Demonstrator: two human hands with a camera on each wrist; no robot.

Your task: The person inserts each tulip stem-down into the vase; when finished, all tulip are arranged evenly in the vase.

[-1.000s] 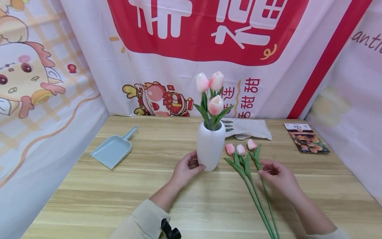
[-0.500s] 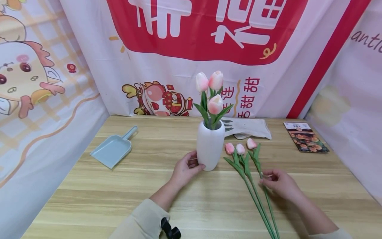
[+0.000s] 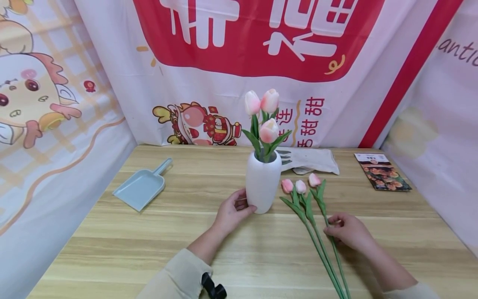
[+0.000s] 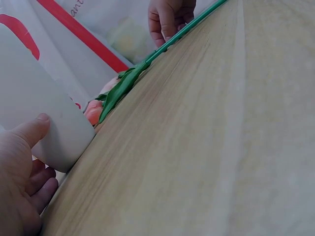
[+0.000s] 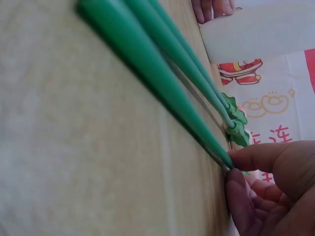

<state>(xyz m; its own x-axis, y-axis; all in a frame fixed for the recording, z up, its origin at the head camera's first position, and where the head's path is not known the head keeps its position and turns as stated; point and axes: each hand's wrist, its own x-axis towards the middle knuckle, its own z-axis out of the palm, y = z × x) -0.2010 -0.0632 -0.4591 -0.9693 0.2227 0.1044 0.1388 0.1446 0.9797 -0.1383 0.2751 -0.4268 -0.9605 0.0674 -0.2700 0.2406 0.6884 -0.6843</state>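
Note:
A white vase (image 3: 263,182) stands upright on the wooden table in the head view, with several pink-and-white tulips (image 3: 269,131) in its mouth. My left hand (image 3: 231,214) holds it low on its left side, thumb on the near face, as the left wrist view also shows on the vase wall (image 4: 44,98). To the right, more tulips lie on the table, stems toward me. My right hand (image 3: 351,233) pinches the stem of the rightmost tulip (image 3: 314,180) below its leaves. In the right wrist view, thumb and forefinger meet at the green stem (image 5: 147,73).
A pale blue dustpan (image 3: 142,189) lies at the left. Behind the vase are a whitish cloth (image 3: 313,161) and dark fork-like prongs (image 3: 285,157). A flower-printed packet (image 3: 384,172) lies at the back right. Printed curtains (image 3: 209,87) hang around the table.
My right hand has slid down along the rightmost tulip's stem, toward me. My left hand and the vase have stayed in place.

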